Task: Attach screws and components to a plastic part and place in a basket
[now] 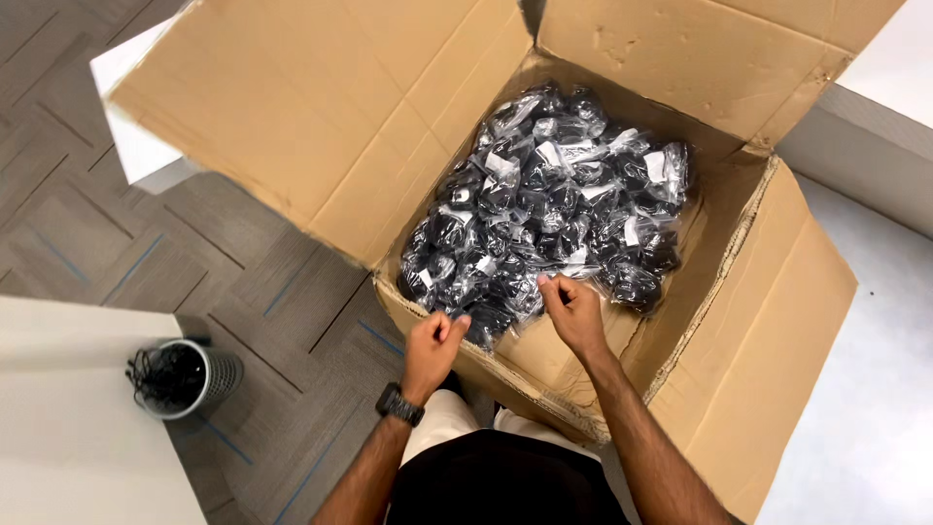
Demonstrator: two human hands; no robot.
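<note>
Left hand (432, 340) and right hand (573, 309) are pinching shut on the clear bag (505, 309) of black packets (554, 194) in the box (321, 126); gripping evenly avoids tearing.

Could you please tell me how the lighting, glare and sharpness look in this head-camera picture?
Head view: even indoor light; bright glare on the clear plastic bags of black items; soft shadow inside the large brown cardboard box; wide-angle bending at the edges; left hand and right hand slightly soft.
</note>
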